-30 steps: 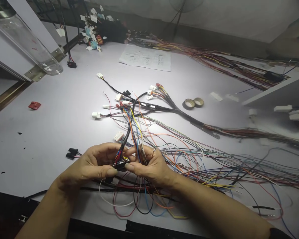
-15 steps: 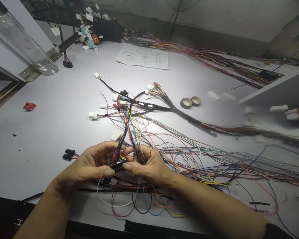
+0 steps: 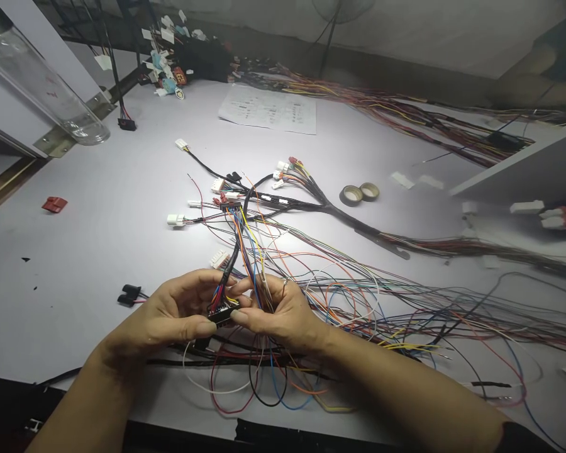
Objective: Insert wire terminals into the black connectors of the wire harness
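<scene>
Over my white tabletop (image 3: 99, 245) sprawl loose multicoloured wires (image 3: 344, 306), some crossing my right fingers. Beyond lies a black-taped branching harness (image 3: 353, 222). A clear cylindrical bottle (image 3: 51, 88) sits far left; I cannot tell its contents. My left hand (image 3: 163, 319) and right hand (image 3: 290, 321) pinch a black rectangular connector (image 3: 222, 316) low before me. Two brownish tape rolls (image 3: 344, 198) sit right of centre, a red plastic connector (image 3: 55, 204) left.

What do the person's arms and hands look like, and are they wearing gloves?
No gloves! The left hand and right hand are both bare, with rounded thumbnails showing. Both forearms look bare too, with no watch in sight. Near the right elbow there's something black, probably a sleeve edge.
</scene>
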Available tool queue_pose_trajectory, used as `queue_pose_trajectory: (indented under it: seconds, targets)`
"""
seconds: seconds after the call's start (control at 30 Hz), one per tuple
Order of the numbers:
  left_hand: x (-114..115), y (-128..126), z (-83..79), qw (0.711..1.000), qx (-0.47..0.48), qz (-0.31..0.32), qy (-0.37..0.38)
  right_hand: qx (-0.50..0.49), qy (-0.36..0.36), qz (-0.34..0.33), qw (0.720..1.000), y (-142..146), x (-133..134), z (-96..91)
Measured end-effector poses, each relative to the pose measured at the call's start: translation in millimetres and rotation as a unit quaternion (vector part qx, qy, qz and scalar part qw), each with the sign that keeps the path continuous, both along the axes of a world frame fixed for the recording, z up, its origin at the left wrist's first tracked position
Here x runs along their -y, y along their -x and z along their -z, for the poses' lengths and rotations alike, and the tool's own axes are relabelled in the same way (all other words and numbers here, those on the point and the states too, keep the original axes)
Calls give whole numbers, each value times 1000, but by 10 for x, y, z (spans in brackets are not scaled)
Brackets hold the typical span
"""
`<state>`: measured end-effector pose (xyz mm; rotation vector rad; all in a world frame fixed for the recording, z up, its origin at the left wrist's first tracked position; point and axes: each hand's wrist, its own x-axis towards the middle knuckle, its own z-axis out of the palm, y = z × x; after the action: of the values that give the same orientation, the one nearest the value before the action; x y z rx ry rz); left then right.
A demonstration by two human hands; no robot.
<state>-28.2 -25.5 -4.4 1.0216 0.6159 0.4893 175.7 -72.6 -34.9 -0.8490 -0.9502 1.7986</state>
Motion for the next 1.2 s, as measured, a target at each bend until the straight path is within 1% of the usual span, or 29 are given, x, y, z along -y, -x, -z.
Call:
queue_pose_trajectory:
  seconds: [0.2, 0.33, 0.57, 0.77, 0.9, 0.97, 1.07, 1.2]
  targets:
    - [-6, 8, 8, 1000, 4, 11, -5, -25, 3, -14, 1000, 2, 0, 21]
    - [-15, 20, 14, 1000, -10, 5, -15, -23, -2, -21, 1000, -3, -5, 11]
    - [14, 108, 3, 995, -51, 6, -90, 13, -5, -26, 1000, -26, -10, -59]
    - [-16, 195, -38, 986, -88, -49, -134, 20, 11, -23, 999, -20, -7, -36]
    - [-11, 228, -94, 983, -139, -85, -90, 21, 23, -25, 999, -17, -3, -19]
    - [-14, 239, -103, 981, -142, -98, -83, 20, 26, -28, 999, -16, -1, -16]
    - [-37, 249, -98, 980, -132, -105, -110, 22, 30, -31, 999, -15, 0, -19]
    - [-65, 258, -84, 969, -147, -138, -141, 19, 37, -35, 999, -20, 1, -28]
